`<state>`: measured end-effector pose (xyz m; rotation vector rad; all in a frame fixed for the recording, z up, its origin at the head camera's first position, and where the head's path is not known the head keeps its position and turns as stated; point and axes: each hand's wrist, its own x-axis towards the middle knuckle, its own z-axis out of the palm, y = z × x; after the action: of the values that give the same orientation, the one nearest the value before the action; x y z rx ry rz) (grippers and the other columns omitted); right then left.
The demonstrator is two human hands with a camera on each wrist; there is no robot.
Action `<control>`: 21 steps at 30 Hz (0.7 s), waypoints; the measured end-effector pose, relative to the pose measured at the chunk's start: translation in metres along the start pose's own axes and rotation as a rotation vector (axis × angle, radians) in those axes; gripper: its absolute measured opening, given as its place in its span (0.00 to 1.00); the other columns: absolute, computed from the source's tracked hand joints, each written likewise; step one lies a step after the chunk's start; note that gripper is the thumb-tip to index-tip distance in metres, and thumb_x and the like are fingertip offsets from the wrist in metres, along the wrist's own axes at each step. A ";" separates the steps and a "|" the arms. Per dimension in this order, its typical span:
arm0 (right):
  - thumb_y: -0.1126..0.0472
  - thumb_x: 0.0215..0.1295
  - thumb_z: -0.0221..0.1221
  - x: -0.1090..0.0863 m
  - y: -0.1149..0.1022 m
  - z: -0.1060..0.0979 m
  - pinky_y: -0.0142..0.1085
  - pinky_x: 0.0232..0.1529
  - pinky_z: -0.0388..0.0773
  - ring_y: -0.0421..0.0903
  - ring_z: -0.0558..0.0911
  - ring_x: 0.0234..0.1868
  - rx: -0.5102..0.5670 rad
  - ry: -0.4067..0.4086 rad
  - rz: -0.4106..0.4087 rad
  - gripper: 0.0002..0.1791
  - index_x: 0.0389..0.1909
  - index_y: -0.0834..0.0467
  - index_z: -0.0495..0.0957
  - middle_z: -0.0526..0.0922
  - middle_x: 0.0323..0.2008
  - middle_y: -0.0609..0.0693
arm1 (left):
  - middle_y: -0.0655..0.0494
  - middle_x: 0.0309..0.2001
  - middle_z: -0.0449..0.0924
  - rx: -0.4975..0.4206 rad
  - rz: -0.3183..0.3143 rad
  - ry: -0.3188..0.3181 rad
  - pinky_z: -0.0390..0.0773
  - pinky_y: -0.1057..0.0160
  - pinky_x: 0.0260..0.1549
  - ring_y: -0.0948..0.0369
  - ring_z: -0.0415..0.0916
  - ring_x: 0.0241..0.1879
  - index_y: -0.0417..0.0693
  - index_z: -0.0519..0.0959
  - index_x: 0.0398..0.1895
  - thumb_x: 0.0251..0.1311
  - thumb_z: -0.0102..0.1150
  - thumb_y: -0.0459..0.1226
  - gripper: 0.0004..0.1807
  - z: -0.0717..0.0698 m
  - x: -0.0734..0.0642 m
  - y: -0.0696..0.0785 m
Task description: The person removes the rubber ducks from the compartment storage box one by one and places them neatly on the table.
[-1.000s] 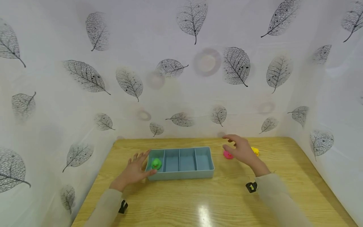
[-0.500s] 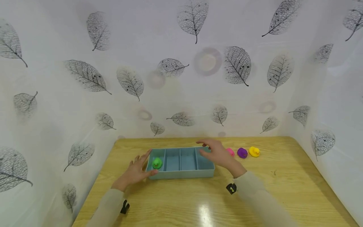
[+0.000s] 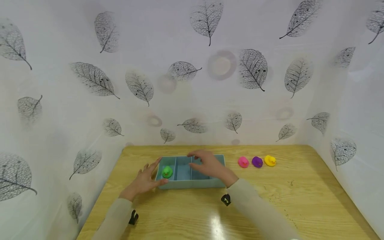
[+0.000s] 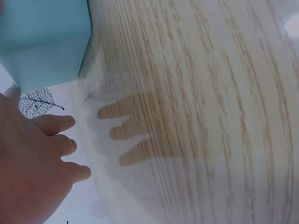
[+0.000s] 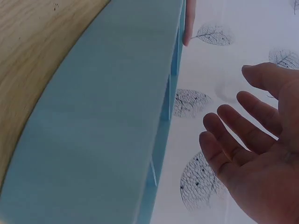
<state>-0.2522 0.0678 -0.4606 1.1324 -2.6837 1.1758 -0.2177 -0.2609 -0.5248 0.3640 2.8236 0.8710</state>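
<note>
A blue-grey divided box (image 3: 186,184) lies on the table, with a green rubber duck (image 3: 167,172) in its leftmost compartment. My left hand (image 3: 143,181) holds the box's left end, thumb at the front corner and forefinger at the back corner; the other fingers are spread outside it. Over the right-hand compartments hovers my right hand (image 3: 208,164), palm empty and fingers relaxed, as the right wrist view confirms. It hides part of the dividers. Pink (image 3: 243,162), purple (image 3: 257,162) and yellow (image 3: 270,160) rubber ducks stand in a row right of the box.
The wooden table (image 3: 180,216) ends at a leaf-patterned white curtain (image 3: 192,100) behind and on both sides. A black strap piece (image 3: 226,199) hangs under the right sleeve, and another (image 3: 133,217) under the left.
My right hand has moved left, from in front of the ducks to above the box, uncovering the pink, purple and yellow ducks. The left hand stays at the box's end.
</note>
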 end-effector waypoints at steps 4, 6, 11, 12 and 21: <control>0.59 0.74 0.65 0.009 -0.001 0.013 0.44 0.51 0.83 0.58 0.85 0.54 0.036 -0.025 0.004 0.22 0.65 0.63 0.80 0.86 0.60 0.60 | 0.38 0.83 0.53 -0.006 -0.010 -0.005 0.36 0.20 0.74 0.25 0.39 0.81 0.66 0.42 0.88 0.63 0.65 0.66 0.59 -0.001 0.000 0.000; 0.59 0.73 0.65 0.014 0.001 0.021 0.43 0.50 0.83 0.58 0.85 0.54 0.052 -0.039 0.013 0.23 0.65 0.63 0.80 0.86 0.60 0.59 | 0.38 0.83 0.53 -0.010 -0.015 -0.008 0.36 0.20 0.74 0.26 0.39 0.81 0.67 0.42 0.88 0.62 0.65 0.66 0.59 -0.001 0.001 0.000; 0.59 0.73 0.65 0.026 0.008 0.037 0.49 0.54 0.85 0.58 0.86 0.55 0.075 -0.056 0.011 0.23 0.65 0.64 0.80 0.86 0.61 0.59 | 0.38 0.83 0.53 -0.005 -0.015 -0.011 0.35 0.20 0.74 0.26 0.39 0.81 0.65 0.43 0.88 0.63 0.65 0.66 0.59 -0.003 0.001 0.002; 0.58 0.73 0.65 0.028 0.008 0.040 0.51 0.56 0.85 0.58 0.86 0.55 0.078 -0.056 0.009 0.24 0.65 0.64 0.80 0.86 0.61 0.59 | 0.37 0.83 0.53 0.002 -0.010 -0.008 0.36 0.19 0.74 0.25 0.39 0.81 0.64 0.43 0.88 0.63 0.65 0.66 0.59 -0.003 0.001 0.002; 0.56 0.75 0.64 0.045 0.001 0.055 0.43 0.54 0.84 0.54 0.85 0.54 0.096 -0.110 0.063 0.24 0.66 0.63 0.79 0.85 0.61 0.59 | 0.37 0.83 0.54 0.012 -0.009 -0.008 0.37 0.18 0.73 0.25 0.40 0.81 0.61 0.44 0.88 0.63 0.65 0.66 0.59 -0.004 0.000 0.003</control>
<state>-0.2709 0.0055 -0.4890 1.1662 -2.7904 1.3023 -0.2177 -0.2605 -0.5199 0.3556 2.8223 0.8498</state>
